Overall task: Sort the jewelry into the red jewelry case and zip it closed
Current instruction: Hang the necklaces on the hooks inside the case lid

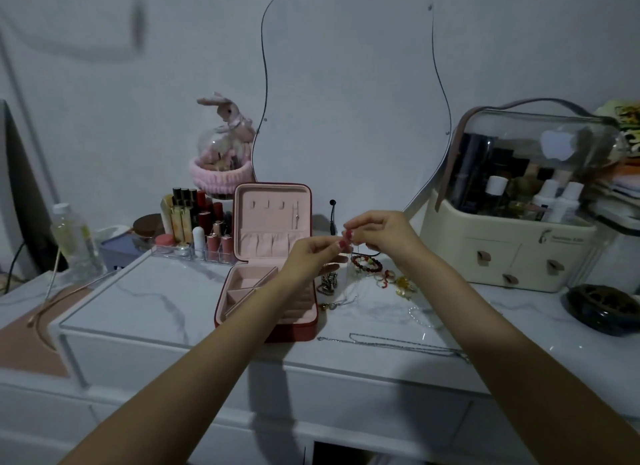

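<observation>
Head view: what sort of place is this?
Probably a bedroom dressing table: a wavy mirror on the wall, a lipstick organiser, a clear-lidded cosmetics box, and the open jewelry case on the marble-look top.

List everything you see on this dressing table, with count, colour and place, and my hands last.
jewelry case: one, red with pink lining, open, centre of table
thin necklace: one, silvery, hanging from both hands
bead bracelet: one, dark red, right of case
long chain: one, silvery, front edge of table
lipstick organizer: one, clear, left of case
cosmetics box: one, cream with clear lid, right
mirror: one, wavy, on wall
water bottle: one, clear, far left
left hand: pinches necklace
right hand: pinches necklace
</observation>
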